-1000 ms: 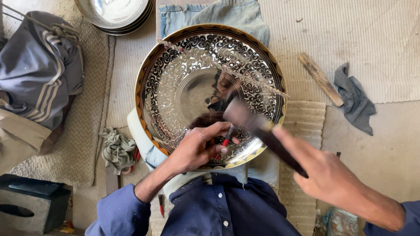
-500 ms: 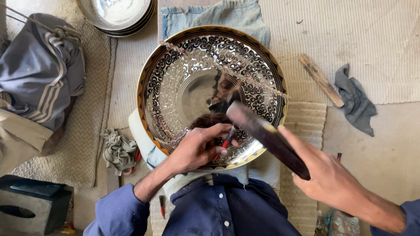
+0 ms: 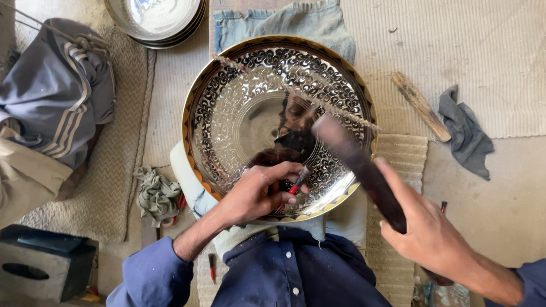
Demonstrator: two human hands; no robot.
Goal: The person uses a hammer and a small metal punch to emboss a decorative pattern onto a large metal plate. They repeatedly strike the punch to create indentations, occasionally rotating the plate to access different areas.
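A large shiny metal tray [image 3: 227,85] with an engraved scroll pattern and a gold rim rests on my lap. My left hand [image 3: 259,193] presses on its near edge and pinches a small red-handled punch [image 3: 298,182] upright against the metal. My right hand [image 3: 432,233] grips a dark wooden-handled hammer [image 3: 355,159], whose blurred head hangs just above and right of the punch. A thin cord [image 3: 296,91] stretches diagonally across the tray.
A stack of plain metal trays [image 3: 156,20] lies at the top left beside a grey striped garment [image 3: 57,94]. A wooden stick [image 3: 421,106] and grey rag [image 3: 466,131] lie at right. A crumpled cloth [image 3: 153,193] and black box [image 3: 40,267] sit at left.
The hammer has swung up and to the right, away from the punch. My left hand keeps the punch on the tray's near edge.
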